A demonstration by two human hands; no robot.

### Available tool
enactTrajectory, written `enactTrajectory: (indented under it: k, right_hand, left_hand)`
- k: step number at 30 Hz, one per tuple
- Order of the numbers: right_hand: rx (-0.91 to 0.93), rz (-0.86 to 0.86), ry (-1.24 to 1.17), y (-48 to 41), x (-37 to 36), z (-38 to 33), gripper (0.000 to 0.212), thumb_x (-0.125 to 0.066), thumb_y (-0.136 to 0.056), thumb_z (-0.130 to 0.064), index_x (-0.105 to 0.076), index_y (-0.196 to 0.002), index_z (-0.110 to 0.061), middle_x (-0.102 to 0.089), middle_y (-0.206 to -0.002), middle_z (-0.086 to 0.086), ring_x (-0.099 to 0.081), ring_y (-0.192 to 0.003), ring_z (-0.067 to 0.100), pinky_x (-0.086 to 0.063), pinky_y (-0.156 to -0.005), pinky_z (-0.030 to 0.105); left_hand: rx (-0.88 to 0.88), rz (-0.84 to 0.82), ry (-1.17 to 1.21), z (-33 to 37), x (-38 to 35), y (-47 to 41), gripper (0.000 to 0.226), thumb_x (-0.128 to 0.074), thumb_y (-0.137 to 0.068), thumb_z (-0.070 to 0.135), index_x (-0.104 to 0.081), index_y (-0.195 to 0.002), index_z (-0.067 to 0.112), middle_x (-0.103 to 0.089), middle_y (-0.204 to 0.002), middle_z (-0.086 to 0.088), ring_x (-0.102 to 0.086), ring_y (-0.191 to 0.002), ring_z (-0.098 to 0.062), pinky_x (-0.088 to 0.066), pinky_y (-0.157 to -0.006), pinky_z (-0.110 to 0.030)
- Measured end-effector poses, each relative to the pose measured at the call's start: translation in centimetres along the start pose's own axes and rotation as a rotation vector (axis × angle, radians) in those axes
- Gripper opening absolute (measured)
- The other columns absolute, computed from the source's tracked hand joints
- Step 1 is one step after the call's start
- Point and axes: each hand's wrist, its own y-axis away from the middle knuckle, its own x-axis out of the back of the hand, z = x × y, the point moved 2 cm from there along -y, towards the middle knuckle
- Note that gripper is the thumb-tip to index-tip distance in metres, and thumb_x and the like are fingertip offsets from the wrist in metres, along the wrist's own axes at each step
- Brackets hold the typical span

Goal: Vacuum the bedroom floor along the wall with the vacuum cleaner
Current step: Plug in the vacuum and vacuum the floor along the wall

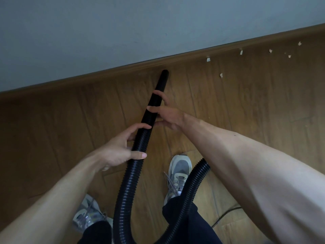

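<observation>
**Nozzle tip at the skirting board, both hands on the vacuum**

I see my right hand [168, 115] wrapped round the smooth black nozzle tube [159, 92], its fingers curled over the top and the thumb underneath. My left hand [121, 148] grips the ribbed black hose [130, 176] just behind where the tube begins, with the thumb laid across the near side.

The tube slants away from me, and its tip sits close to the brown skirting board [105, 74] at the foot of the grey wall [123, 32]. I cannot tell whether the tip touches the wooden floor [61, 124].

The hose drops from my left hand, passes between my two grey trainers [179, 173], dips out of the bottom edge and rises again under my right forearm. Pale paper scraps [208, 59] lie scattered on the floor along the skirting to the right of the tip, well apart from it. A thin dark cord [226, 213] trails over the boards by my right leg.
</observation>
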Motion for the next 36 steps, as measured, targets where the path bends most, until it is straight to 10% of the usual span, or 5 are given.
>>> enactTrajectory:
  k: [25, 36]
  right_hand:
    - [0.027, 0.073, -0.072, 0.2, 10.7, -3.8, 0.066, -0.066, -0.090, -0.003, -0.042, -0.140, -0.039, -0.050, -0.134, 0.009, -0.056, -0.119, 0.032, -0.059, -0.086, 0.049]
    - [0.034, 0.115, -0.108, 0.2, 13.0, -4.1, 0.065, -0.065, -0.090, -0.002, -0.044, -0.139, -0.040, -0.049, -0.134, 0.007, -0.058, -0.114, 0.029, -0.060, -0.080, 0.045]
  left_hand:
    - [-0.007, -0.053, -0.131, 7.1, -5.2, -7.2, 0.073, -0.074, -0.082, -0.003, -0.049, -0.125, 0.050, -0.053, -0.125, 0.004, -0.063, -0.101, -0.017, -0.057, -0.070, -0.023]
    - [-0.044, -0.065, -0.200, 8.1, -6.3, -9.2, 0.075, -0.076, -0.079, -0.001, -0.050, -0.123, 0.053, -0.054, -0.131, 0.005, -0.054, -0.118, -0.010, -0.055, -0.093, -0.036]
